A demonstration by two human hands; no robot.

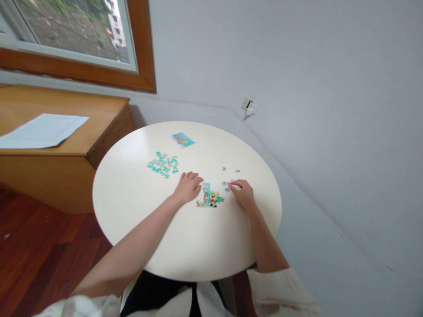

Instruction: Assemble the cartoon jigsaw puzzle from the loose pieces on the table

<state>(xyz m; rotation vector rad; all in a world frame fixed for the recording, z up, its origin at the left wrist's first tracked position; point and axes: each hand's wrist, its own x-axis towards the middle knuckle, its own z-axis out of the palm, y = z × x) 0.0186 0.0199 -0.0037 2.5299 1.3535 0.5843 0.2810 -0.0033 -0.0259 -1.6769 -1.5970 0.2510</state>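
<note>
A partly joined jigsaw puzzle [211, 198] with a yellow cartoon figure and a teal one lies on the white round table [198, 246]. My left hand [189, 187] rests palm down at its left edge, fingers spread and holding nothing. To the right of the puzzle, my right hand [243, 192] pinches a small pink puzzle piece [229, 186] between thumb and forefinger. A few loose pieces [227, 189] lie right beside those fingertips, partly covered by them.
A pile of teal puzzle pieces [163, 164] sits left of my left hand. Behind it lies a picture card [183, 139]. Two single pieces [224, 168] are beyond my right hand. A wooden desk [109, 132] with papers [46, 130] stands left; the wall [313, 132] is close on the right.
</note>
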